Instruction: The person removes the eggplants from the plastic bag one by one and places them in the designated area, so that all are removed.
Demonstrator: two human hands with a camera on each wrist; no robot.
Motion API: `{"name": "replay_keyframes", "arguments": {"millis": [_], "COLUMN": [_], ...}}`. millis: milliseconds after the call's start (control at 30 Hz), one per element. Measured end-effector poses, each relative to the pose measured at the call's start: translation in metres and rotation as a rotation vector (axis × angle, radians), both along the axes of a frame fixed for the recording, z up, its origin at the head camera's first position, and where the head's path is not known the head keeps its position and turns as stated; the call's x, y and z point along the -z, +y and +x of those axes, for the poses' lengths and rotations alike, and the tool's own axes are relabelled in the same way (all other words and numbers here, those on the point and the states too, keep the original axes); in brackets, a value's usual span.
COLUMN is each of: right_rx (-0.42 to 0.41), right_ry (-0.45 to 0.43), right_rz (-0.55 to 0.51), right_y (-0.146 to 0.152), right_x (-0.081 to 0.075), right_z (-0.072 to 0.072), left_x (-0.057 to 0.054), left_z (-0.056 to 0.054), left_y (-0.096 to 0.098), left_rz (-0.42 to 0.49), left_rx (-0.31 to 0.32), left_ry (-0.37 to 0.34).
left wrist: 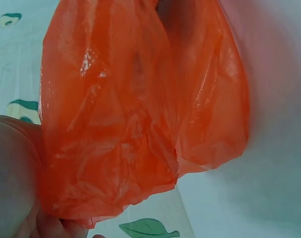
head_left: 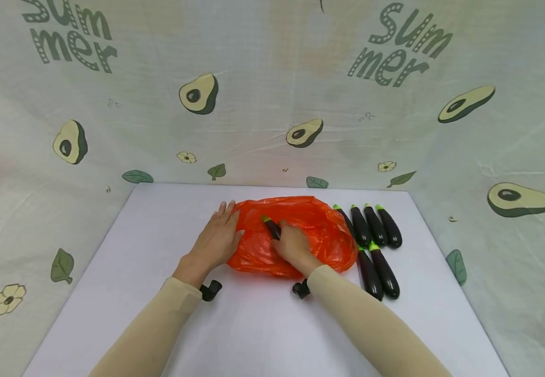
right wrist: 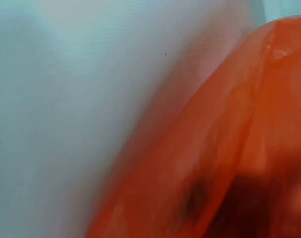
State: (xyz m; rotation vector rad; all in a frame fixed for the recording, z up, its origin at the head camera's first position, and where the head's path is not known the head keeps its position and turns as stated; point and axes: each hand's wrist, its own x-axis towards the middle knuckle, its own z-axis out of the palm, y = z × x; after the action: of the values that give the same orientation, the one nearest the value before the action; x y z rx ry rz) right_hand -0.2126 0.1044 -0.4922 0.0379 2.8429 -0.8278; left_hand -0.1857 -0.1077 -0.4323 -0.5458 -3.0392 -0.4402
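A red plastic bag [head_left: 319, 209] lies with its mouth spread on the white table. My left hand [head_left: 215, 238] holds the bag's left edge, its thumb over the red film and its fingers along the outside. In the left wrist view the bag [left wrist: 111, 124] covers most of the hand [left wrist: 14, 173]. My right hand [head_left: 294, 246] is within the bag's mouth and grips a dark eggplant [head_left: 272, 228] with a green stem end. Red film [right wrist: 269, 109] fills the right side of the right wrist view, where the hand is hidden.
Several more eggplants [head_left: 384, 272] lie in two rows right of the bag, the nearest touching its edge. The white table [head_left: 253, 335] meets a cloth backdrop [head_left: 253, 136] printed with avocados and leaves at the back and sides.
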Motion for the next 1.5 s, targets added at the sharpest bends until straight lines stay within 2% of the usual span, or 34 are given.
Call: {"name": "replay_keyframes", "arguments": {"millis": [300,700,1000,1233,1500], "right_rx": [0.005,0.04,0.072,0.13,0.146], "right_ry": [0.08,0.066,0.129,0.17,0.258], "right_rz": [-0.178,-0.451,-0.487,-0.544,-0.46], "right_y": [0.017,0.039,0.053,0.069,0.087], "right_x": [-0.009,-0.014,-0.025,-0.035,-0.042], "right_z": [0.014,0.022,0.027,0.029,0.035], "left_x": [0.003,0.003,0.003,0.002,0.003], "left_z": [0.001,0.001,0.001,0.001,0.001], "left_y": [0.002,0.003,0.004,0.005,0.004], "left_rz": [0.013,0.011,0.022,0.012,-0.049], "left_rx": [-0.001,-0.011,0.001,0.0,0.001], "left_ry": [-0.005,-0.014,-0.004,-0.004,0.023]}}
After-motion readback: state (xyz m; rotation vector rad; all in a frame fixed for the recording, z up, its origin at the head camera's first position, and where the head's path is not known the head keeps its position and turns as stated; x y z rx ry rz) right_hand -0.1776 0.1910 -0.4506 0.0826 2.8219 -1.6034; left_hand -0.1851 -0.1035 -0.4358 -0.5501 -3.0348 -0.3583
